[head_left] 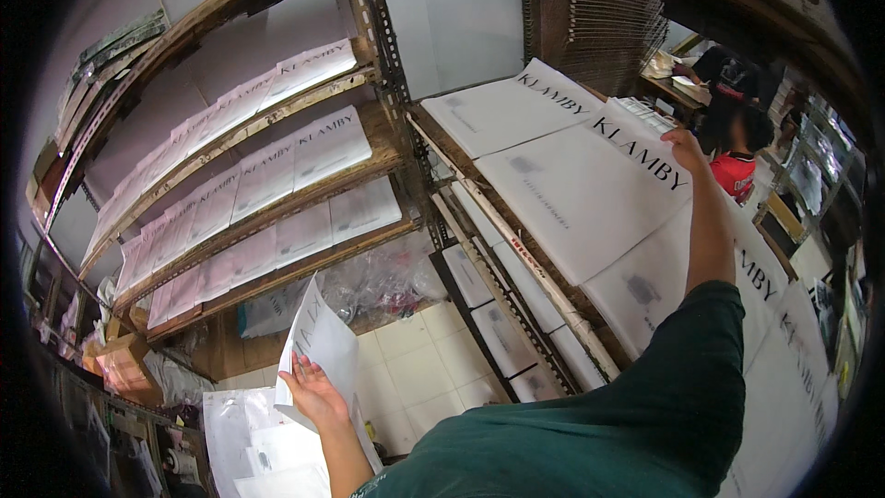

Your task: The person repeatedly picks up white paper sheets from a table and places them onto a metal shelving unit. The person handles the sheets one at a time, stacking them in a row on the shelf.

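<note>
My left hand (318, 394) holds a thin white printed sheet (334, 346), which stands up and bends beside the fingers. Below it lie more white sheets (277, 456), stacked on a surface. My right arm reaches far across the shelf on the right. There my right hand (684, 149) has its fingers curled at the far edge of a flat white sheet (590, 184) with large dark lettering, seemingly pinching it. Another printed sheet (512, 113) lies beyond, and more (645, 290) lie nearer, partly covered by my arm and green sleeve.
Left, a tiered rack (392, 143) holds rows of similar printed sheets (263, 171). Clear plastic (396, 281) is heaped below it. A cardboard box (129, 369) stands at the far left. Past the right shelf is a person in red (733, 173) and another in dark clothing (728, 74).
</note>
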`<state>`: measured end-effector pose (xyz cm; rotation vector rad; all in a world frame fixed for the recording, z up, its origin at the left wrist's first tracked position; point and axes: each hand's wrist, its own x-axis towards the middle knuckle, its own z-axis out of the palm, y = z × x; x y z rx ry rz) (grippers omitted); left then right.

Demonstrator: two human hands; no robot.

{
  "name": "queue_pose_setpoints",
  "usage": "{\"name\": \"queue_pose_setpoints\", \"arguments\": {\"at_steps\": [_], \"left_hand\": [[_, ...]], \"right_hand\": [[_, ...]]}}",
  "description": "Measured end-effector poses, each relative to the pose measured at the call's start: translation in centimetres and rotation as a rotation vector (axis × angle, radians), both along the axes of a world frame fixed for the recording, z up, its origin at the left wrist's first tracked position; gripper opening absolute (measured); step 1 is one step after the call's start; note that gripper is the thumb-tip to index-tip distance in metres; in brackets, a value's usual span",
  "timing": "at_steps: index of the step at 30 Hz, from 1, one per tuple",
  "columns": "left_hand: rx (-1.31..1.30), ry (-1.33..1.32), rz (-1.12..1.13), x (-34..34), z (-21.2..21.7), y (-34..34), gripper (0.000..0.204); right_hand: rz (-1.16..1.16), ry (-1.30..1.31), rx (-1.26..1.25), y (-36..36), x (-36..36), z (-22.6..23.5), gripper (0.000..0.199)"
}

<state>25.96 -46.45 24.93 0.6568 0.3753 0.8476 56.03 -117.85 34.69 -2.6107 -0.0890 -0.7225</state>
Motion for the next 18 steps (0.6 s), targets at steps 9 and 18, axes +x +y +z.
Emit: {"name": "queue_pose_setpoints", "arguments": {"at_steps": [9,18], "left_hand": [[0.048,-0.07,-0.145,-1.4,-0.8,1.6,0.049],[0.049,-0.125,-0.261,5.4,1.2,3.0,0.046]], "right_hand": [[-0.327,-0.045,-0.095,6.3,-0.4,3.0,0.042],[0.129,-0.488,0.253,30.0,10.3,11.3,0.036]]}}
